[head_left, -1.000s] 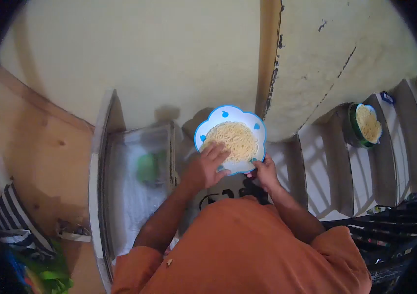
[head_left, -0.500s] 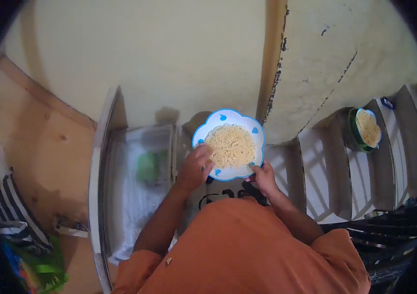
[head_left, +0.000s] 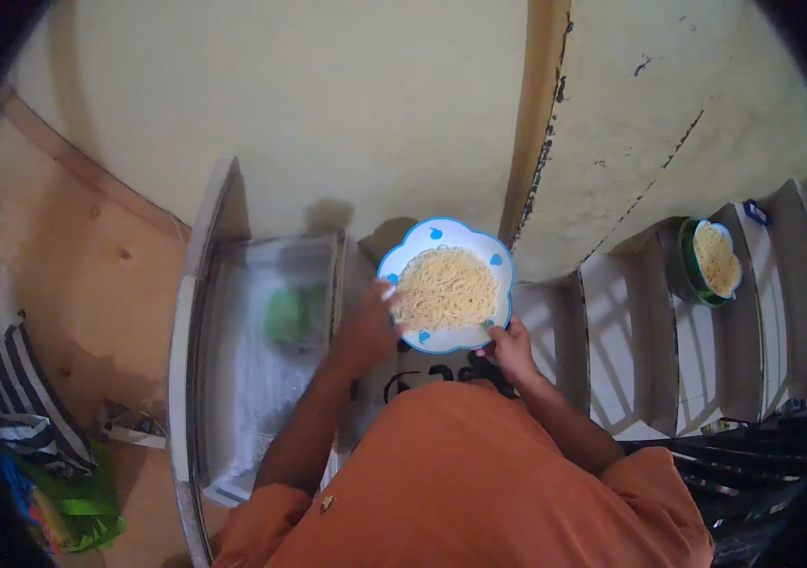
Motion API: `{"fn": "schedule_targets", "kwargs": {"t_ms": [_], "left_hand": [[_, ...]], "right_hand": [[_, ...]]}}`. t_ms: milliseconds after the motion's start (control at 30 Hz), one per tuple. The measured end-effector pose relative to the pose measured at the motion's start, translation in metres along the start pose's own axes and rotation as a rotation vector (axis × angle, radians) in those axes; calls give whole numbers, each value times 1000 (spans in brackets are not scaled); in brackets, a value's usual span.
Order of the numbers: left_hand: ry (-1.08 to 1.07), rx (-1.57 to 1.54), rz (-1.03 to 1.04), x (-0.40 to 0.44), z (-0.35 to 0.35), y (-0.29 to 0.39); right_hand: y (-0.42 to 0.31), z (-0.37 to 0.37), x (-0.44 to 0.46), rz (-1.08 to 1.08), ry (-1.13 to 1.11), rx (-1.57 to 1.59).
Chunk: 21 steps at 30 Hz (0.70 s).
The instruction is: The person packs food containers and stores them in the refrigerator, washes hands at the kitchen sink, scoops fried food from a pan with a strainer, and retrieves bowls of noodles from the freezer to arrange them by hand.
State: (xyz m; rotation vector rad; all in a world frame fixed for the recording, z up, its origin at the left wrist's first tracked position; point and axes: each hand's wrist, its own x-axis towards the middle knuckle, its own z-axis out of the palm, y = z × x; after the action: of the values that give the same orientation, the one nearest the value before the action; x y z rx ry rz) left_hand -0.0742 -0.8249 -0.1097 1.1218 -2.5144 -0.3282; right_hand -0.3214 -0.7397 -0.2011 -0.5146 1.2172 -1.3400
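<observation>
A white scalloped plate [head_left: 463,239] with a blue rim and blue printed shapes is held up in front of my body. Pale noodles [head_left: 451,289] lie heaped in its middle. My right hand [head_left: 513,348] grips the plate's lower right edge, thumb over the rim and the other fingers underneath. At the plate's left edge is my left hand [head_left: 368,327], smeared by motion. Its fingers overlap the rim close to the noodles, and I cannot tell whether they hold anything.
Steps [head_left: 612,331] run to the right, bearing a green basin [head_left: 689,256] with a second noodle plate [head_left: 735,254]. A whitish open box [head_left: 233,379] with a blurred green item [head_left: 287,315] stands at left. A striped bag [head_left: 29,398] lies far left.
My left hand has shifted slightly left and down, away from the noodles, and is now more blurred. The plate stays in my right hand. The view has moved a little.
</observation>
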Motion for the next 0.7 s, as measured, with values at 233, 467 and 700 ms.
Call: {"fn": "schedule_targets", "kwargs": {"t_ms": [233, 467, 700], "left_hand": [[469, 132, -236, -63, -96, -45], [526, -677, -771, -136, -100, -31], [380, -1479, -1157, -148, -23, -23]], "right_hand": [[10, -13, 4, 72, 93, -150], [-27, 3, -8, 179, -1, -122], [-19, 63, -8, 112, -220, -7]]}}
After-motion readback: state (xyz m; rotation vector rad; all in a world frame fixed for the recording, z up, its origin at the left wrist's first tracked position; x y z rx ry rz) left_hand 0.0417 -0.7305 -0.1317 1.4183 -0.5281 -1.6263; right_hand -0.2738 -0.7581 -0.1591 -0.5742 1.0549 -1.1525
